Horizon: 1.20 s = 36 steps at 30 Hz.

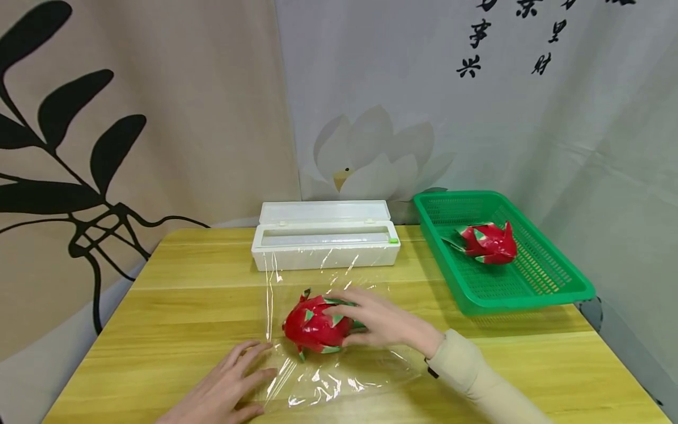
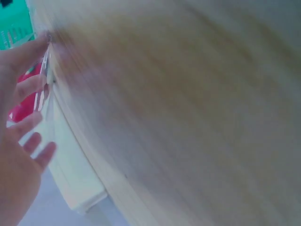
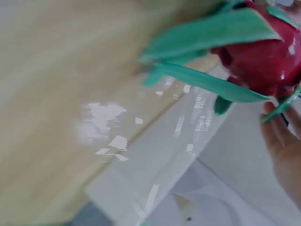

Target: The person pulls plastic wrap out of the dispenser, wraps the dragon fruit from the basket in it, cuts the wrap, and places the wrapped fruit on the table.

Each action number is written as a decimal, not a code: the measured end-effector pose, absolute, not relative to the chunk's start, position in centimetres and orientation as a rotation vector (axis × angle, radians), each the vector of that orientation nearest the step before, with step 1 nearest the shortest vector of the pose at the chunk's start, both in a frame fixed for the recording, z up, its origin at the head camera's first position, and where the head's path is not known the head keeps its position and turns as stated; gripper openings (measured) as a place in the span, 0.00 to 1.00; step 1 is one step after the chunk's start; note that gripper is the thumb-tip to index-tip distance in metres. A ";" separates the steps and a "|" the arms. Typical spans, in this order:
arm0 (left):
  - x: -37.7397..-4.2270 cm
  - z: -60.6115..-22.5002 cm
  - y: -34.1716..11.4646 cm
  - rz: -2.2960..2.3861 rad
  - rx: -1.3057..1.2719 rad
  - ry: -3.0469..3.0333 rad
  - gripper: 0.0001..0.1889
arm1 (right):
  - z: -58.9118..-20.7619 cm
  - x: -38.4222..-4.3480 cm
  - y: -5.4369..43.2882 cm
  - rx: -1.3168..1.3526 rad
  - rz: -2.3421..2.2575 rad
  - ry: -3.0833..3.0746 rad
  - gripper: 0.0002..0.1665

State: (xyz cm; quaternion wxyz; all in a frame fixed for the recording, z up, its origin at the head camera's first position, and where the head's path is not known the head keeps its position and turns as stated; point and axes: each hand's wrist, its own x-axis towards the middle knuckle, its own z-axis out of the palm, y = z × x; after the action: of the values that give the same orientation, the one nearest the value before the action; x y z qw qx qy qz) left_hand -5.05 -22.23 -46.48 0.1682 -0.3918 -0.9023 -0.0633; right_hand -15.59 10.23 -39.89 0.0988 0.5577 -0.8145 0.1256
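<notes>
A red dragon fruit (image 1: 313,324) with green scales lies on a sheet of clear plastic film (image 1: 333,377) spread over the wooden table. My right hand (image 1: 376,321) holds it from the right, fingers over its top and thumb low on its near side. In the right wrist view, the fingertips are at the dragon fruit (image 3: 268,66) beside its long green leaves. My left hand (image 1: 225,383) rests at the film's left edge, fingers spread and loosely bent. From the left wrist, the left hand (image 2: 19,155) shows its fingertips close along the film.
A white film dispenser box (image 1: 325,258) stands behind the fruit with its lid up, and the film reaches forward from it. At the back right, a green plastic basket (image 1: 529,303) holds another dragon fruit (image 1: 489,242). A printed curtain (image 1: 222,118) hangs behind the wooden table (image 1: 180,306).
</notes>
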 end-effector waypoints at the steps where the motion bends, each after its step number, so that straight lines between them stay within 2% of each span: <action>1: -5.0 -46.5 -22.2 -0.185 -1.117 -2.550 0.24 | -40.1 -15.5 10.8 1.655 0.427 -2.361 0.34; 7: -5.1 -46.4 -22.2 -0.250 -1.146 -2.487 0.17 | -41.1 -15.1 14.2 1.681 0.804 -2.164 0.22; 12: -5.3 -46.2 -22.3 -0.460 -1.263 -2.607 0.11 | -41.8 -14.1 17.2 1.747 1.013 -2.386 0.12; 17: -5.1 -45.9 -22.5 -0.760 -1.249 -2.829 0.06 | -42.9 -13.5 19.4 1.871 0.898 -2.627 0.15; 22: -5.0 -45.4 -22.7 -0.879 -1.175 -2.958 0.14 | -43.8 -13.2 21.0 1.911 0.647 -2.648 0.20; 26: -5.1 -45.3 -22.8 -0.861 -1.208 -2.980 0.15 | -44.3 -13.3 21.6 1.938 0.576 -2.596 0.16; 31: -5.2 -45.6 -22.8 -0.814 -1.309 -2.855 0.08 | -44.7 -13.7 21.4 1.960 0.532 -2.463 0.06; 36: -5.4 -46.0 -22.8 -0.748 -1.352 -2.719 0.05 | -44.8 -13.8 21.1 1.941 0.568 -2.446 0.03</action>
State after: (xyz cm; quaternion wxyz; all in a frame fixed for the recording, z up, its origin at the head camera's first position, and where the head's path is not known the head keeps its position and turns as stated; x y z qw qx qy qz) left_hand -5.42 -22.78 -46.00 0.0074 -0.4323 -0.8694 -0.2393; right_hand -13.78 21.13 -44.81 -0.0160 0.6114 -0.7706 0.1791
